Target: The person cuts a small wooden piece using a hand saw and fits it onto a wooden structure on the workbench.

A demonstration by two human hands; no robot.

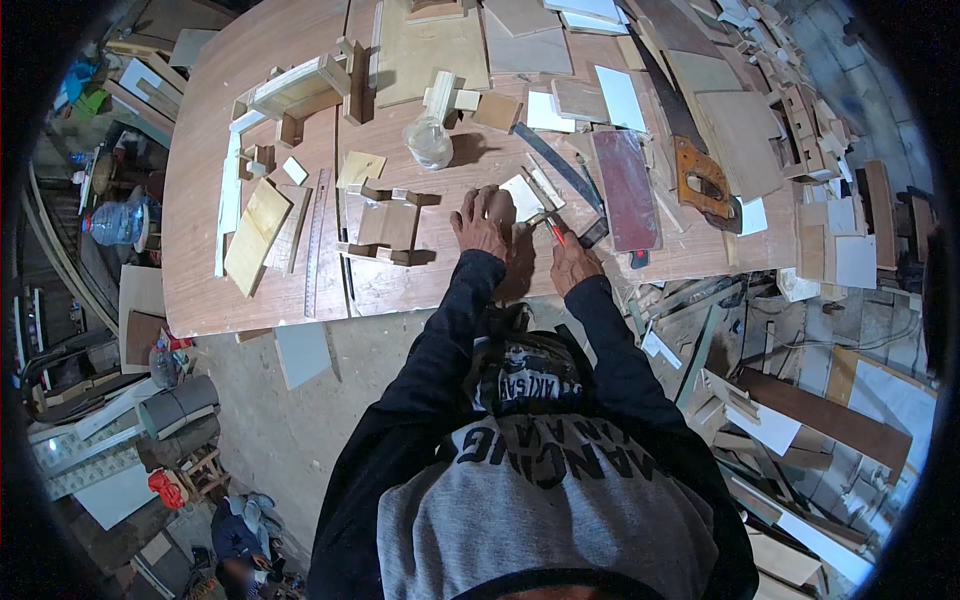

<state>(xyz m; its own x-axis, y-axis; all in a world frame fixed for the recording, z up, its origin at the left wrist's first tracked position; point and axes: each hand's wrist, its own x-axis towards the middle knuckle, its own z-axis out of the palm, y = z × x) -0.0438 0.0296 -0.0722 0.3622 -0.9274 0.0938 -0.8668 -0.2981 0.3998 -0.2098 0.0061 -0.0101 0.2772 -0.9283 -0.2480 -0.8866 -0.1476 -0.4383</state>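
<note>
My left hand (482, 225) lies palm down on the table with its fingers stretched forward, beside a small white board piece (519, 198). A thin wooden strip (543, 187) lies along the right side of that piece. My right hand (574, 265) is closed around a slim red pencil-like tool (557, 234), whose tip points toward the white piece. Just right of this hand is a dark block-like tool end (594, 233), near a long dark metal blade (560, 167). Whether those two are joined I cannot make out.
A handsaw (703, 180) and a dark red board (627, 190) lie to the right. Farther off stands a plastic tub (428, 144). Small wooden assemblies (386, 222), a ruler (317, 243) and a plywood piece (257, 237) are on the left. Another person (240, 540) is at lower left.
</note>
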